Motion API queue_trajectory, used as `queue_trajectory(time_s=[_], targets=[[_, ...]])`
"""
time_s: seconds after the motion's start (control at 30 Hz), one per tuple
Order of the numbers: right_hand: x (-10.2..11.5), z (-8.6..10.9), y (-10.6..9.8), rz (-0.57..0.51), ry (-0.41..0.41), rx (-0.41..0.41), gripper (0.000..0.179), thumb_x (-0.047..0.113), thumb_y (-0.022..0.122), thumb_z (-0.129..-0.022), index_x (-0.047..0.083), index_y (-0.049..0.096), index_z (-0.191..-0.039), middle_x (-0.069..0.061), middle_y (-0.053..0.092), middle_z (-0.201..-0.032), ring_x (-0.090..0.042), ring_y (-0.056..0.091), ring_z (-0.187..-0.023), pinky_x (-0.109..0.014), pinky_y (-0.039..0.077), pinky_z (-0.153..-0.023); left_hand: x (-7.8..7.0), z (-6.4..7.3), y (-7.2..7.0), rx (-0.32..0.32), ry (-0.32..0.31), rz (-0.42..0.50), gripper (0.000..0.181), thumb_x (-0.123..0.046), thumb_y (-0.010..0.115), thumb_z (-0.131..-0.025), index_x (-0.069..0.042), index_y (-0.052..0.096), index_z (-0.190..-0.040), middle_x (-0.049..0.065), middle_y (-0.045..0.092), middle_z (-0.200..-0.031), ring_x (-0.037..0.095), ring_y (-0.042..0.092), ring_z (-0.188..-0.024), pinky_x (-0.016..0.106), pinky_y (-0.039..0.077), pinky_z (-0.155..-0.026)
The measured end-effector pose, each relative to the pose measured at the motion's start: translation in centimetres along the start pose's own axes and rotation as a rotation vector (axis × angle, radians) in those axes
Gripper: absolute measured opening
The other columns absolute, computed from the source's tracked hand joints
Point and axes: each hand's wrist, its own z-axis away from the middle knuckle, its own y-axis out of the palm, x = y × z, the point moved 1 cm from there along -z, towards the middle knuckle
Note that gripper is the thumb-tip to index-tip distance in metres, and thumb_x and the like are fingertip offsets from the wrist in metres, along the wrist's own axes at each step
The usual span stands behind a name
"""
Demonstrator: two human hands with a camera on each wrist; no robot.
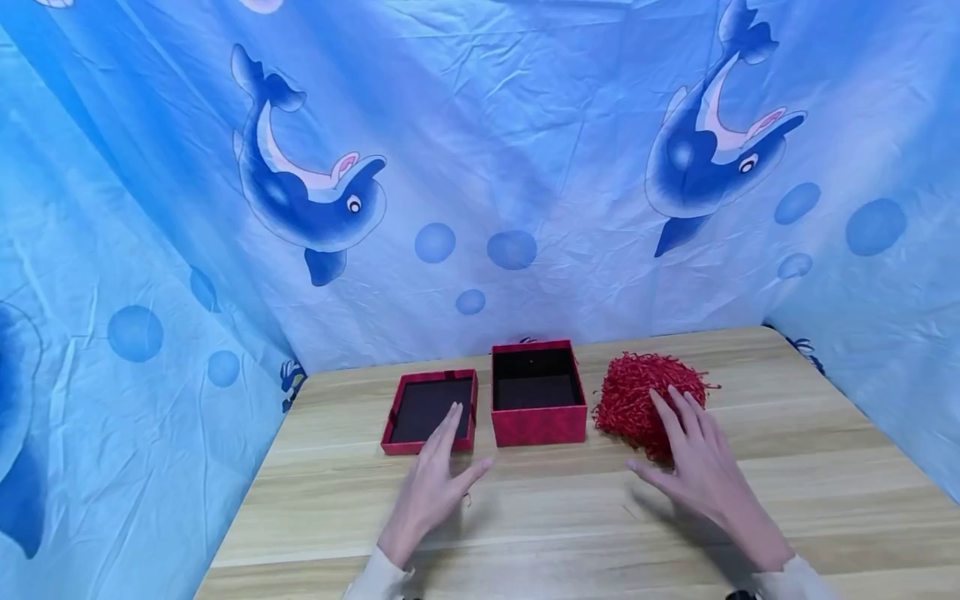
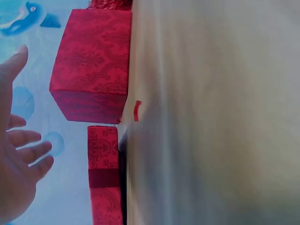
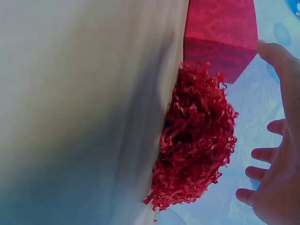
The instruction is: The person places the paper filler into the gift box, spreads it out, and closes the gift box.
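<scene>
An open red patterned box point(image 1: 540, 426) with a black inside stands at the middle of the wooden table. To its left lies the matching lid point(image 1: 430, 448), inside up, with a dark lining. A heap of red shredded paper point(image 1: 637, 387) sits to the right of the box. My left hand point(image 1: 429, 492) hovers in front of the lid, fingers stretched and thumb spread, holding nothing. My right hand point(image 1: 705, 467) is held over the near side of the paper heap, its fingers extended and overlapping it in the head view. The right wrist view shows a gap between fingers and paper point(image 3: 197, 136).
A blue dolphin-print curtain point(image 1: 480, 167) hangs behind and along both sides of the wooden table point(image 1: 555, 533). A small red paper shred point(image 2: 137, 110) lies on the tabletop near the box.
</scene>
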Motion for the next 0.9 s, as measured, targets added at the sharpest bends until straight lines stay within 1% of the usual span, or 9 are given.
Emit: queue_trajectory(time_s=[0.07, 0.17, 0.33, 0.5, 0.6, 0.8, 0.9], targets=[[-0.4, -0.6, 0.1, -0.011, 0.015, -0.01, 0.105, 0.055, 0.082, -0.081, -0.002, 0.036, -0.157, -0.032, 0.033, -0.155, -0.056, 0.031, -0.139, -0.079, 0.031, -0.102, 0.0, -0.7, 0.1, 0.001, -0.032, 0.076, 0.091, -0.052, 0.073, -0.094, -0.018, 0.029, -0.165, 0.006, 0.034, -0.166, 0.032, 0.036, -0.149, 0.057, 0.036, -0.115], [-1.0, -1.3, 0.3, -0.037, 0.045, -0.01, 0.103, 0.051, 0.083, -0.082, -0.002, 0.035, -0.156, -0.034, 0.032, -0.155, -0.058, 0.031, -0.138, -0.08, 0.031, -0.101, 0.2, -1.6, 0.5, 0.003, -0.062, 0.168, 0.09, -0.055, 0.073, -0.093, -0.02, 0.031, -0.165, 0.007, 0.038, -0.164, 0.032, 0.038, -0.148, 0.057, 0.039, -0.113], [-1.9, -2.3, 0.7, -0.07, 0.081, 0.006, 0.103, 0.047, 0.084, -0.082, -0.003, 0.034, -0.157, -0.036, 0.029, -0.155, -0.061, 0.029, -0.138, -0.082, 0.029, -0.101, 0.5, -2.8, 1.2, 0.018, -0.071, 0.298, 0.089, -0.053, 0.075, -0.093, -0.02, 0.033, -0.164, 0.008, 0.039, -0.163, 0.034, 0.038, -0.148, 0.06, 0.038, -0.113], [-2.7, -2.9, 1.0, -0.082, 0.094, 0.012, 0.107, 0.046, 0.085, -0.08, -0.003, 0.031, -0.158, -0.037, 0.028, -0.155, -0.062, 0.028, -0.137, -0.082, 0.027, -0.101, 0.5, -3.6, 1.9, 0.053, -0.081, 0.344, 0.089, -0.052, 0.074, -0.094, -0.019, 0.031, -0.165, 0.008, 0.035, -0.165, 0.034, 0.035, -0.149, 0.059, 0.036, -0.115], [-3.0, -3.3, 1.1, -0.082, 0.099, 0.017, 0.109, 0.045, 0.087, -0.078, -0.003, 0.03, -0.159, -0.037, 0.027, -0.155, -0.063, 0.027, -0.137, -0.082, 0.027, -0.101, 0.4, -4.0, 2.2, 0.069, -0.093, 0.365, 0.09, -0.051, 0.074, -0.094, -0.019, 0.029, -0.165, 0.007, 0.033, -0.166, 0.034, 0.036, -0.148, 0.058, 0.037, -0.115], [-3.6, -4.0, 1.2, -0.089, 0.142, 0.058, 0.115, 0.047, 0.087, -0.078, 0.0, 0.023, -0.162, -0.037, 0.024, -0.156, -0.065, 0.025, -0.136, -0.083, 0.026, -0.101, 0.4, -4.9, 2.9, 0.078, -0.094, 0.446, 0.087, -0.045, 0.073, -0.096, -0.015, 0.03, -0.165, 0.013, 0.035, -0.165, 0.043, 0.043, -0.142, 0.059, 0.04, -0.111], [-4.0, -4.2, 1.3, -0.096, 0.158, 0.075, 0.117, 0.048, 0.087, -0.079, 0.0, 0.021, -0.162, -0.038, 0.022, -0.155, -0.066, 0.024, -0.136, -0.084, 0.024, -0.102, 0.4, -5.3, 3.3, 0.084, -0.103, 0.464, 0.086, -0.043, 0.073, -0.097, -0.013, 0.03, -0.165, 0.012, 0.035, -0.164, 0.044, 0.043, -0.142, 0.058, 0.04, -0.112]])
